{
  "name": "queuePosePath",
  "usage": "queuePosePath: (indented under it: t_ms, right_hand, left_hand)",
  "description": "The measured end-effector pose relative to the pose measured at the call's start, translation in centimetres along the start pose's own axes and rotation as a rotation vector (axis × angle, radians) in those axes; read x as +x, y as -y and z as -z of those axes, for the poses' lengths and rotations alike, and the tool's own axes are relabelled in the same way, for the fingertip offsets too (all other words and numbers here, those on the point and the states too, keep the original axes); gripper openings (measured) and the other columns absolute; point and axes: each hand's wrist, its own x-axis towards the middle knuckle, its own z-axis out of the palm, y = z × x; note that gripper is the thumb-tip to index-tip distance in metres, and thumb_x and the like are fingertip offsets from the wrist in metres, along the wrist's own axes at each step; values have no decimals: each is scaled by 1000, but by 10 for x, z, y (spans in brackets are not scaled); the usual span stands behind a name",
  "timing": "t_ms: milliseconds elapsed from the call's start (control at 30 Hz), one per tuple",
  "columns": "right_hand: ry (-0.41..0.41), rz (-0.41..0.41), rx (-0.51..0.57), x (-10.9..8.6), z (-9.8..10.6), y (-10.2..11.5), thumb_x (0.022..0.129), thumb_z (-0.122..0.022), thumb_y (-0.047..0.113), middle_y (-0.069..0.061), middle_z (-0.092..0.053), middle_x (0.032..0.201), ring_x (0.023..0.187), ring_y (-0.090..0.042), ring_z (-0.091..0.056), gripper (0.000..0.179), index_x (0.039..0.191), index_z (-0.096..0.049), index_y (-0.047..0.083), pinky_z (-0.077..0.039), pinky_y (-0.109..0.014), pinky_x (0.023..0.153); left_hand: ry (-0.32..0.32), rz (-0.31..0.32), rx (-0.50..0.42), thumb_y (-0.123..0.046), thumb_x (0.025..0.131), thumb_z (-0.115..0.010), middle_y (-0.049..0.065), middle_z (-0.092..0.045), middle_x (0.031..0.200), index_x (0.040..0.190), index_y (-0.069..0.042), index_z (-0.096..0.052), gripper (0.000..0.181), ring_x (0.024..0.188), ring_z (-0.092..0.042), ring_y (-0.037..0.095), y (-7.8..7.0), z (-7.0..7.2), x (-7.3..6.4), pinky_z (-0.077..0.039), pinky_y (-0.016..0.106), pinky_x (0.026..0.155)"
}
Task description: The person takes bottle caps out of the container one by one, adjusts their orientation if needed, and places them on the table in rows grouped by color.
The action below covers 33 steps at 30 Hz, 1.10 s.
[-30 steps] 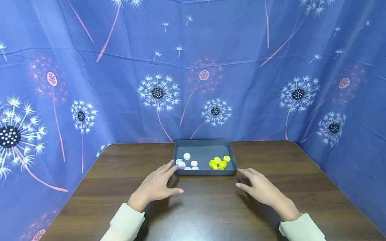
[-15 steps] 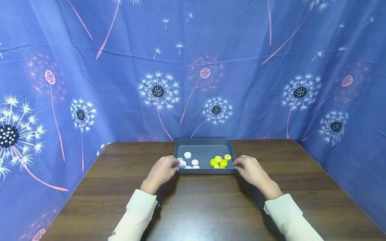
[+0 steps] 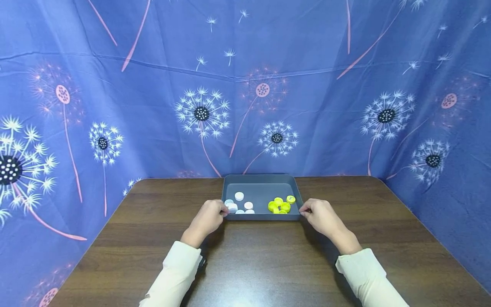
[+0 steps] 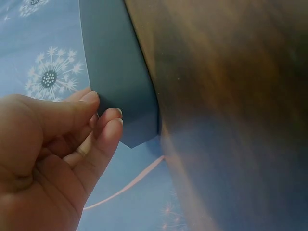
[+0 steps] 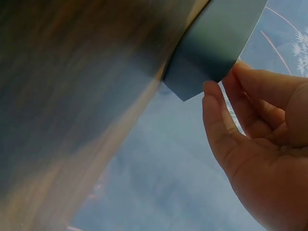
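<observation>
A shallow dark grey tray (image 3: 262,217) lies at the back of the table, holding round plastic bottle caps. Several white caps (image 3: 239,196) are on its left side and several yellow caps (image 3: 290,199) on its right. My left hand (image 3: 209,217) pinches the rim near the front left corner. At the front right corner my right hand (image 3: 322,216) pinches the rim as well. Up close in the left wrist view, thumb and fingers of the left hand (image 4: 53,149) meet at the tray's edge (image 4: 115,62). The right wrist view shows the right hand (image 5: 269,130) likewise at the tray wall (image 5: 216,43).
The brown wooden table (image 3: 245,264) stretches in front of the tray and to both sides. A blue dandelion-print cloth (image 3: 153,128) hangs right behind the table's back edge and along its sides.
Both hands, earlier spread beside the tray's front corners, have closed in and now pinch its rim. The tray and caps stay about where they were. The head view has shifted slightly.
</observation>
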Motion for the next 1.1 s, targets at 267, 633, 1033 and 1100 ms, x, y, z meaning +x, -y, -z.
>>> queuePosePath:
  t_ms: [267, 633, 1033, 1100]
  right_hand:
    - [21, 30, -3, -1, 2, -3, 80, -71, -9, 0, -69, 78, 75, -15, -64, 14, 77, -75, 4, -55, -34, 67]
    - [39, 28, -5, -1, 5, -5, 80, -72, -7, 3, -68, 79, 72, -11, -61, 12, 79, -76, 5, -53, -30, 64]
    - [81, -10, -14, 2, 8, -1, 83, -76, 5, 2, -72, 87, 83, -20, -67, 4, 86, -76, 6, -55, -43, 76]
    - [63, -1, -8, 5, 8, 2, 83, -76, 5, 1, -73, 91, 87, -23, -67, 6, 89, -76, 7, -54, -46, 78]
  left_hand:
    - [12, 4, -6, 15, 82, -65, 3, -71, 85, 83, -1, -78, 21, 84, -69, 20, -3, 0, -1, -58, 33, 77]
    - [24, -9, -6, 15, 81, -65, 2, -71, 83, 81, -2, -78, 21, 84, -69, 19, -4, 1, 1, -57, 33, 77]
    - [39, 19, -20, 16, 81, -63, 3, -71, 85, 82, -1, -78, 22, 86, -69, 20, -5, 2, 1, -57, 33, 79]
    - [44, 26, -19, 16, 81, -63, 3, -71, 85, 83, -1, -78, 23, 86, -69, 20, -5, 2, 1, -57, 34, 79]
